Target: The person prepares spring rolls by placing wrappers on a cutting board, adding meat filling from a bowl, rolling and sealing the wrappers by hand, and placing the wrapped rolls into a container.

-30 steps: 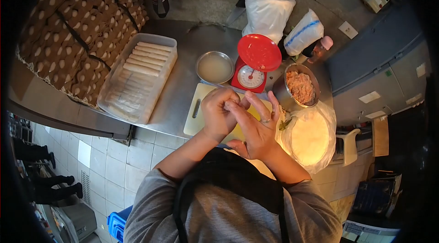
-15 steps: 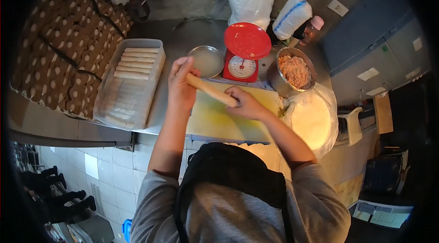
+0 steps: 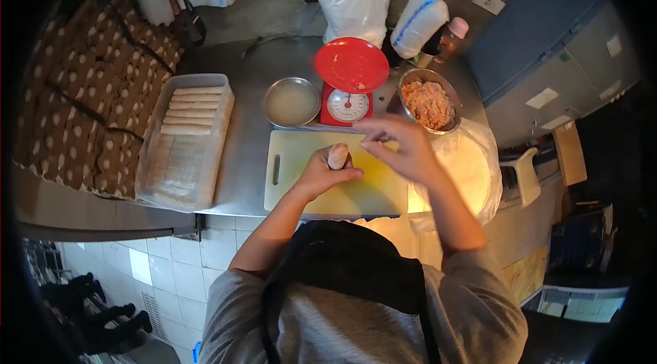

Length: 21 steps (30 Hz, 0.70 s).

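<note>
A pale roll point(image 3: 337, 156) is held upright in my left hand point(image 3: 323, 173), its rounded end showing above the fingers. To the right, my right hand point(image 3: 399, 147) hovers over the cutting board point(image 3: 294, 141) with its fingers apart and nothing between them, not touching the roll. Beyond the board stand a metal bowl of cloudy liquid point(image 3: 292, 102) and a red scale point(image 3: 348, 105) with a smeared red pan. A metal pot of orange-pink filling point(image 3: 430, 104) is at the board's upper right. Round white wrappers point(image 3: 460, 165) lie in clear plastic at the right.
At left, a plastic container point(image 3: 183, 152) holds several rolls beside stacked egg trays point(image 3: 89, 104). White bags point(image 3: 356, 4) and a pink-capped bottle point(image 3: 452, 36) stand at the back. A white chair point(image 3: 526, 179) is at right; people's dark-clad legs point(image 3: 113, 323) show lower left.
The roll, earlier held lengthwise between both hands, is now upright in my left hand. My right hand has let go of it and opened. The camera view has shifted.
</note>
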Available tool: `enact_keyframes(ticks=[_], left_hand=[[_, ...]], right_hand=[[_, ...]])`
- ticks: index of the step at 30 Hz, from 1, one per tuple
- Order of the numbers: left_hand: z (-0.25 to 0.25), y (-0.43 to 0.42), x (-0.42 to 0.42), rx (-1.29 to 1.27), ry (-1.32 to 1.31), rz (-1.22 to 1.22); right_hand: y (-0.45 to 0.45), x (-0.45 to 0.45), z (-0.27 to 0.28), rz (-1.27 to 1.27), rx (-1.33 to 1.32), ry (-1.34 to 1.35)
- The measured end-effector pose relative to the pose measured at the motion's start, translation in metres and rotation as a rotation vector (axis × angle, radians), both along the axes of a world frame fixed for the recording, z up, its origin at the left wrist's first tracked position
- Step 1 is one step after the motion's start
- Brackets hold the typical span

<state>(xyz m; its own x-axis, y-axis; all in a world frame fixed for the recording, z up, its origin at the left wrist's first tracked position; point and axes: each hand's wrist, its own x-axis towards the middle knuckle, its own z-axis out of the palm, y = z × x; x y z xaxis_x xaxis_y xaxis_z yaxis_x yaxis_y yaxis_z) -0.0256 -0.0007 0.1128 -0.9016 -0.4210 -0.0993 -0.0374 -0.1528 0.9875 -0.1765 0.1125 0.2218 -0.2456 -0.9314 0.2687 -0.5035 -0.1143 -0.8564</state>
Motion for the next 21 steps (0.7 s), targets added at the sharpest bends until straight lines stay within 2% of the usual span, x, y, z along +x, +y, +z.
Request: enact_keyframes(ticks=[2, 4, 5, 11, 20, 21], left_hand=[[0.020, 0.000, 0.000, -0.061, 0.014, 0.103], [0.020, 0.002, -0.001, -0.045, 0.130, 0.127], [0.020, 0.004, -0.001, -0.040, 0.185, 0.126], [0.019, 0.015, -0.008, -0.236, 0.157, 0.183], [0.011, 0.014, -0.007, -0.324, 0.228, 0.207], [0.013, 0.014, -0.007, -0.272, 0.225, 0.202]], right_hand=[[0.018, 0.018, -0.051, -0.155, -0.201, 0.103], [0.031, 0.039, -0.068, -0.177, -0.272, 0.330], [0.034, 0.047, -0.072, -0.200, -0.309, 0.442], [0.024, 0.047, -0.049, -0.212, -0.267, 0.695], [0.008, 0.035, -0.044, -0.100, -0.229, 0.722], [0.009, 0.034, -0.042, -0.089, -0.275, 0.674]])
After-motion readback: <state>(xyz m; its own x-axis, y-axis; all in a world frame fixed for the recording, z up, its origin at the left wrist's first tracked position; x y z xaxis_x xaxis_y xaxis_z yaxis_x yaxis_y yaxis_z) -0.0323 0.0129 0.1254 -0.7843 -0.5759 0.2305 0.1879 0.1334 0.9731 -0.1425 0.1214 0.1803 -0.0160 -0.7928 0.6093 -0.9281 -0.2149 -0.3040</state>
